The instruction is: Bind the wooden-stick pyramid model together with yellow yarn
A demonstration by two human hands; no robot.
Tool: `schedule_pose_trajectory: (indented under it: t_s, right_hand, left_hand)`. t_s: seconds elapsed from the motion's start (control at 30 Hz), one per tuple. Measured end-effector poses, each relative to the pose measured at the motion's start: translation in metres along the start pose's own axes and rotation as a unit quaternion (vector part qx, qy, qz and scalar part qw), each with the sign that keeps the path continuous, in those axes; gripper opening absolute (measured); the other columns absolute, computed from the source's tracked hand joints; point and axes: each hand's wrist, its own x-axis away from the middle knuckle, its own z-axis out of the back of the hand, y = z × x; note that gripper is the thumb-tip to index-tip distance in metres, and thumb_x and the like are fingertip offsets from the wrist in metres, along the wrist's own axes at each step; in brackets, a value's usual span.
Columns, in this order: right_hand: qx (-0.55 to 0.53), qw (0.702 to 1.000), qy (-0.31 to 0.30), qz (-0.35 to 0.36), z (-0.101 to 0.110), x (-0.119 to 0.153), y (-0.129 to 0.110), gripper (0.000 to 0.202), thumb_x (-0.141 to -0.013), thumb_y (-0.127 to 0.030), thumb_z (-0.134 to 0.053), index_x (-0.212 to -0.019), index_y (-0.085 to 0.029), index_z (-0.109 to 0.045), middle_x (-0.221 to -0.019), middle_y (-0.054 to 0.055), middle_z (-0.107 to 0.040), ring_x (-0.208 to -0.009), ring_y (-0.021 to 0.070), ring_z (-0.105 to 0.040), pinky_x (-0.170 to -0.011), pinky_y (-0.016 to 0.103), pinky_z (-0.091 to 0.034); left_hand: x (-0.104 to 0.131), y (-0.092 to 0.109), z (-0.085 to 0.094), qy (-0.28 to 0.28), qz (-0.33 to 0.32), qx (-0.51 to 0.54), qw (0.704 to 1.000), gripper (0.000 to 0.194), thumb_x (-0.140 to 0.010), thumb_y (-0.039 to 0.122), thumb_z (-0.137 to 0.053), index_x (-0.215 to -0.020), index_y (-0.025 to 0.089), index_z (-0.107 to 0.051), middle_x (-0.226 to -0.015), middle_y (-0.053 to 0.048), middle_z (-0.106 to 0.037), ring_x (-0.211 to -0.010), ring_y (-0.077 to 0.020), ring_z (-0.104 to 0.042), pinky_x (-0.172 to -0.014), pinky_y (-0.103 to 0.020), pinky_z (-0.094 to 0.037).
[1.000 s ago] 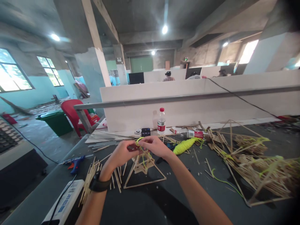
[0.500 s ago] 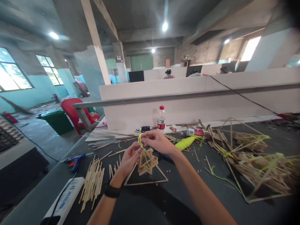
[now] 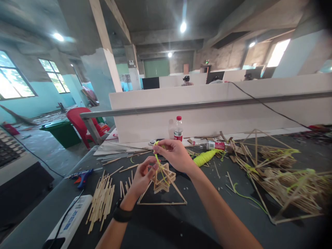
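Note:
Yellow-green yarn [image 3: 161, 169] runs up from a wooden stick frame [image 3: 169, 178] with a star-like middle and a triangular base. Higher up, my right hand [image 3: 172, 154] pinches the top of the yarn between thumb and fingers. Just below it, to the left, my left hand [image 3: 145, 174] has its fingers curled around the lower part of the yarn, close to the frame's upper sticks. Both hands partly cover the frame's top. A skein of the same yarn [image 3: 206, 158] lies right of my right hand.
Loose sticks [image 3: 102, 200] and a glue gun [image 3: 84, 177] lie left, beside a white power strip [image 3: 70, 219]. An upright bottle [image 3: 178, 129] and a lying bottle [image 3: 214, 145] stand along the back. More stick frames [image 3: 298, 190] pile up at right.
My right hand has risen a little, drawing the yarn upward. The gap between my hands has grown, and the yarn loop between them is stretched straighter.

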Motion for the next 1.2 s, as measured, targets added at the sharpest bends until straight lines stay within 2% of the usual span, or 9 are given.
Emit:
schedule_pose_trajectory:
  t_s: [0.17,0.4,0.5,0.67,0.8,0.97,1.07,1.2]
  right_hand:
    - [-0.024,1.000,-0.012,0.003,-0.007,0.000,-0.004,0.024,-0.090,-0.041,-0.060,-0.087,-0.020,-0.070,-0.080,0.005,-0.069,-0.070,0.0167,-0.059,-0.063,0.030,-0.046]
    - [0.017,0.999,-0.039,-0.003,-0.007,0.002,-0.002,0.028,-0.092,-0.044,-0.058,-0.089,-0.019,-0.070,-0.071,0.004,-0.064,-0.064,0.0152,-0.054,-0.058,0.029,-0.041]
    - [0.000,0.999,-0.043,0.002,-0.008,0.003,0.000,0.027,-0.092,-0.043,-0.058,-0.091,-0.019,-0.069,-0.073,0.004,-0.064,-0.063,0.0143,-0.053,-0.056,0.029,-0.040]
    - [-0.059,0.997,-0.046,0.008,-0.012,0.002,0.001,0.025,-0.092,-0.043,-0.059,-0.088,-0.019,-0.065,-0.066,0.000,-0.058,-0.059,0.0124,-0.051,-0.054,0.027,-0.040]
    - [-0.127,0.991,-0.038,-0.011,-0.013,-0.001,0.007,0.024,-0.089,-0.043,-0.062,-0.089,-0.019,-0.062,-0.073,0.002,-0.062,-0.063,0.0133,-0.056,-0.059,0.028,-0.047]
    - [-0.097,0.994,-0.027,-0.037,-0.006,-0.004,0.016,0.023,-0.087,-0.042,-0.066,-0.090,-0.020,-0.064,-0.083,0.005,-0.068,-0.074,0.0163,-0.062,-0.070,0.031,-0.055]
    - [-0.075,0.994,-0.034,-0.068,-0.002,-0.005,0.018,0.021,-0.086,-0.040,-0.067,-0.092,-0.021,-0.062,-0.084,0.005,-0.069,-0.077,0.0173,-0.064,-0.072,0.032,-0.057]
    - [-0.074,0.993,-0.053,-0.081,0.003,-0.003,0.017,0.019,-0.089,-0.039,-0.065,-0.096,-0.022,-0.059,-0.084,0.006,-0.070,-0.076,0.0187,-0.068,-0.069,0.032,-0.056]
  left_hand:
    - [0.001,-0.003,0.000,0.000,-0.004,-0.014,1.000,0.020,-0.087,0.037,-0.067,-0.101,0.022,-0.072,-0.109,-0.007,-0.068,-0.108,-0.0237,-0.059,-0.093,-0.032,-0.047]
    - [0.002,-0.013,0.001,0.034,-0.022,-0.061,0.997,0.032,-0.084,0.045,-0.068,-0.109,0.024,-0.069,-0.106,-0.007,-0.069,-0.109,-0.0252,-0.059,-0.095,-0.035,-0.045]
    - [0.003,-0.009,-0.001,0.039,-0.025,-0.095,0.994,0.030,-0.084,0.041,-0.069,-0.107,0.023,-0.068,-0.106,-0.007,-0.069,-0.108,-0.0255,-0.059,-0.094,-0.035,-0.044]
    - [0.004,0.006,-0.007,0.052,-0.045,-0.136,0.988,0.015,-0.086,0.036,-0.067,-0.086,0.021,-0.067,-0.109,-0.006,-0.068,-0.111,-0.0262,-0.057,-0.095,-0.036,-0.041]
    - [0.005,0.014,-0.008,0.047,-0.061,-0.129,0.989,0.013,-0.087,0.033,-0.066,-0.088,0.021,-0.070,-0.104,-0.007,-0.067,-0.113,-0.0261,-0.056,-0.099,-0.036,-0.039]
    - [0.007,0.014,-0.007,0.042,-0.053,-0.090,0.994,0.020,-0.089,0.038,-0.063,-0.088,0.019,-0.070,-0.090,-0.006,-0.066,-0.092,-0.0219,-0.061,-0.083,-0.031,-0.046]
    - [0.009,0.012,-0.007,0.039,-0.034,-0.066,0.996,0.024,-0.092,0.039,-0.059,-0.088,0.018,-0.069,-0.081,-0.003,-0.062,-0.075,-0.0163,-0.057,-0.070,-0.026,-0.045]
    - [0.011,0.011,-0.008,0.033,-0.026,-0.038,0.998,0.023,-0.093,0.039,-0.059,-0.087,0.018,-0.068,-0.082,-0.002,-0.060,-0.073,-0.0145,-0.054,-0.068,-0.025,-0.044]
